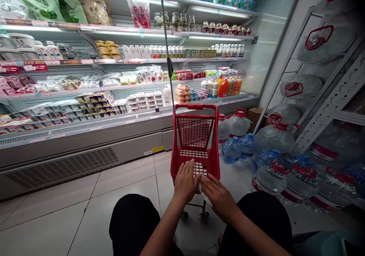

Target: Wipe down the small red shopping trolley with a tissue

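A small red shopping cart (195, 134) stands on the tiled floor right in front of me, with a thin pole rising from its far rim. My left hand (186, 180) lies flat against the cart's near end, fingers stretched upward. My right hand (218, 195) sits just beside it, fingers extended toward the left hand, resting on something white (203, 192) that is mostly hidden under the palm. My knees in black clothing show at the bottom of the view.
An open refrigerated shelf unit (114, 77) full of dairy cups, bottles and packets runs along the left and back. Large water jugs (270, 172) with red caps crowd the floor and a metal rack (327, 108) on the right. A cardboard box (254, 114) sits behind them.
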